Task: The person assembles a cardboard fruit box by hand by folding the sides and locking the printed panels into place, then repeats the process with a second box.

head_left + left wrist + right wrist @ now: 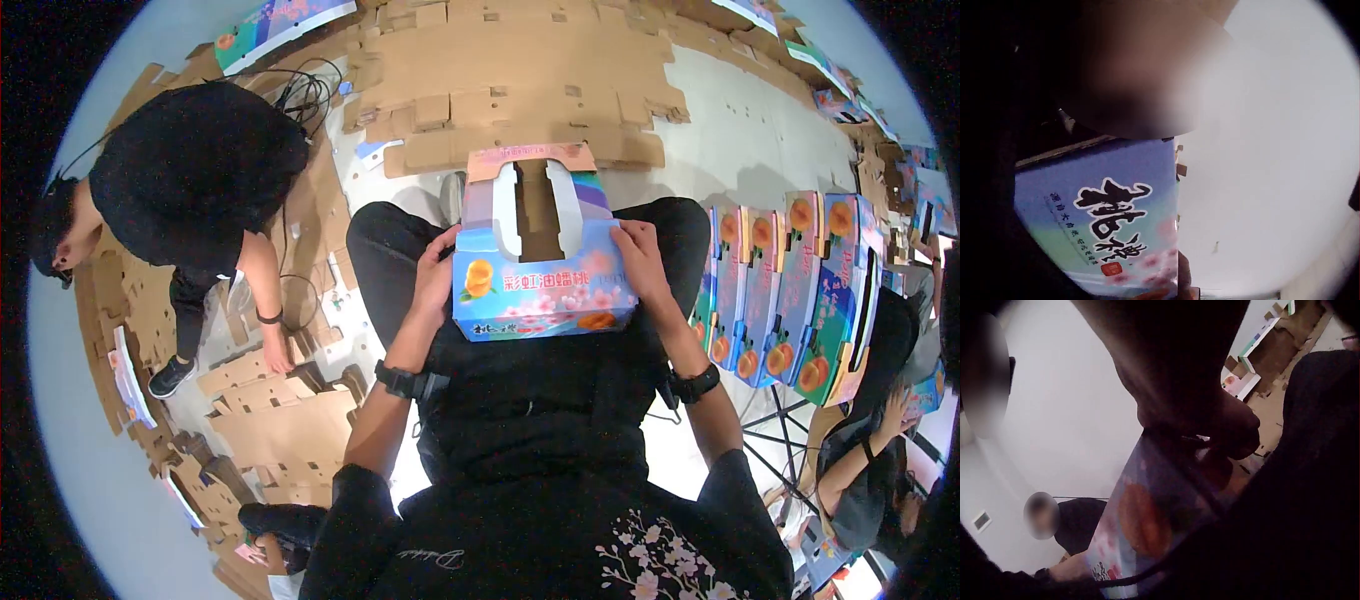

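Note:
A blue and pink printed carton (545,290) with peach pictures and a white-edged opening in its top rests on the lap. At its left edge the left hand (433,275) grips the side. The right hand (642,262) holds the opposite upper corner, thumb on the front face. In the left wrist view a printed panel of the carton (1104,219) shows, with a blurred patch above it. The right wrist view shows the right hand (1210,425), dark, at the edge of the carton (1141,519).
Several printed cartons (790,290) stand in a row at the right. Flattened cardboard (520,60) covers the floor ahead. A person in black (195,175) bends over at the left, near cables (305,95). Another person (870,470) sits at the far right.

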Available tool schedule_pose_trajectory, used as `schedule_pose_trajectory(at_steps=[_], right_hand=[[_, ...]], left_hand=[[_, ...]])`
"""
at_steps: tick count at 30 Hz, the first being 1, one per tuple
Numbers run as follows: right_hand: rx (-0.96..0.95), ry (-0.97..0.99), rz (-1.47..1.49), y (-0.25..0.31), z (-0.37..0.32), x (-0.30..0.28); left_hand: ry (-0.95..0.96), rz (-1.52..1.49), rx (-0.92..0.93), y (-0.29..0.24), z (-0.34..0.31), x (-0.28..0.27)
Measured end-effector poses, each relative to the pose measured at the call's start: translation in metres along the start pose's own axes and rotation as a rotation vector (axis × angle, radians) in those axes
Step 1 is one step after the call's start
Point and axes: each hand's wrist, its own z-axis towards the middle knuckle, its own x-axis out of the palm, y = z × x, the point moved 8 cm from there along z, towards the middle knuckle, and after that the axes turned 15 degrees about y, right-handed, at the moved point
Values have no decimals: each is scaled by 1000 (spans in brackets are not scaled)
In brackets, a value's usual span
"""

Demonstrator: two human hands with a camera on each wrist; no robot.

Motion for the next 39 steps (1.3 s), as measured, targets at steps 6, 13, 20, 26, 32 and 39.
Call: schedule_pose_trajectory(at_steps=[6,13,20,26,32,39], right_hand=[[18,1,-5,-15,2,-1],[26,28,6,-8,-1,0],[2,75,132,-13,0,4],[98,86,56,-19,2,4],[174,334,437,-41,9,21],[-152,26,225,61,-46,-20]], left_hand=[[-55,304,166,-25,-7,6],[-85,258,83,7,11,-12],[-7,204,155,7,9,-6],[-65,80,-55,23,8,-4],[291,-195,-326,7,-11,40],[159,-118,286,-65,-55,59]])
